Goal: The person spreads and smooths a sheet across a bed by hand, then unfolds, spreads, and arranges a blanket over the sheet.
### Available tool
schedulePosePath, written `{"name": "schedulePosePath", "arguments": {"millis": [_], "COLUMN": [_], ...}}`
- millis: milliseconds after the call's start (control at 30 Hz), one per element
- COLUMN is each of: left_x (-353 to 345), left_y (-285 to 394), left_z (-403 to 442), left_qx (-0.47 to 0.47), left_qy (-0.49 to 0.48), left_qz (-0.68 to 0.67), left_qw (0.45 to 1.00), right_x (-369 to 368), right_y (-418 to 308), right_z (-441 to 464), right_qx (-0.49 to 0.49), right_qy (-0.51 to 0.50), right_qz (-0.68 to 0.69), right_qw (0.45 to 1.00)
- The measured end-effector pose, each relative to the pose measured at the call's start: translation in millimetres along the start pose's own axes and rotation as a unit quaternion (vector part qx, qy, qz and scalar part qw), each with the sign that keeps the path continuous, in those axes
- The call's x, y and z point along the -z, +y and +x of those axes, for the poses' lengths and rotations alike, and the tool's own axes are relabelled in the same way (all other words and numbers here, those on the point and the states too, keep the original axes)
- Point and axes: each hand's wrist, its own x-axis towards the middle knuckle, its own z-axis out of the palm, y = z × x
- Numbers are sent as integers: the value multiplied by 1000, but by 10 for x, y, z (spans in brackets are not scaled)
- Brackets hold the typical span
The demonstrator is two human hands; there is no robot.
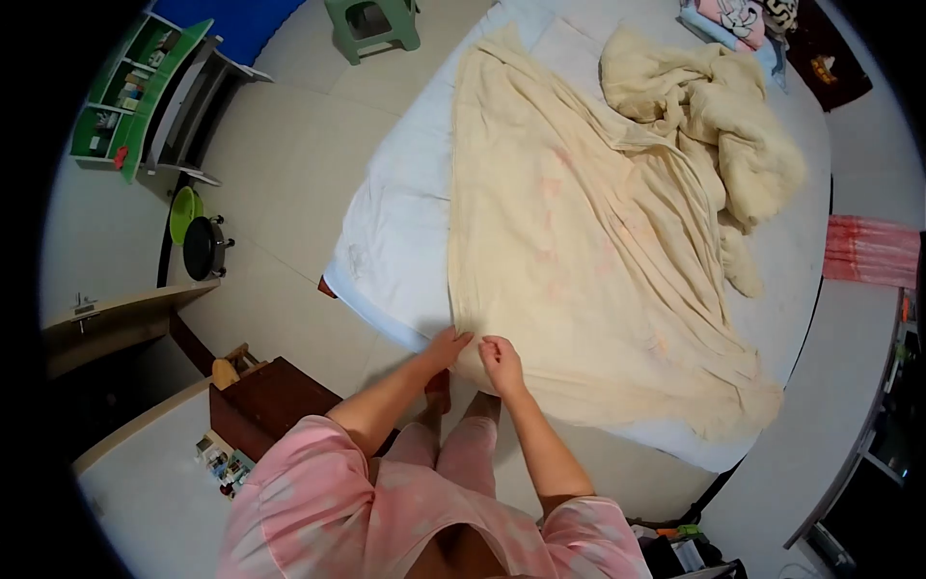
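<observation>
A large cream cloth (540, 222) lies spread over the bed, flat along its left side and wrinkled in long folds toward the right. My left hand (447, 347) is closed on the cloth's near left corner, at the bed's edge. Just right of it, my right hand (500, 361) has its fingers pinched together at the cloth's near edge. A fluffy cream bundle (714, 116) is heaped on the far right of the bed. Beneath the cloth, a pale blue-white sheet (395, 232) covers the mattress.
A green stool (374, 27) stands beyond the bed. On the left are a green shelf (130, 92), a green basin (183, 214), a round black object (204, 248) and a brown wooden cabinet (280, 396). Folded fabrics (728, 24) lie at the bed's far right.
</observation>
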Motion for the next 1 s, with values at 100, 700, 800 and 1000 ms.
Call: {"name": "schedulePosePath", "arguments": {"millis": [100, 700, 800, 1000], "left_x": [96, 1596, 2271, 2808], "left_y": [153, -804, -1177, -1440], "left_z": [-304, -1169, -1318, -1608], "left_qx": [-74, -67, -68, 31], "left_qy": [-64, 267, 377, 461], "left_qz": [-54, -247, -145, -42], "left_qw": [994, 929, 912, 886], "right_x": [-217, -1225, -1782, -2776], "right_y": [-426, -1630, -2027, -2128], "right_z": [-25, 868, 757, 713], "right_qx": [43, -52, -38, -9], "right_qy": [57, 13, -57, -161], "right_qz": [-101, 163, 280, 323], "right_qw": [992, 985, 957, 932]}}
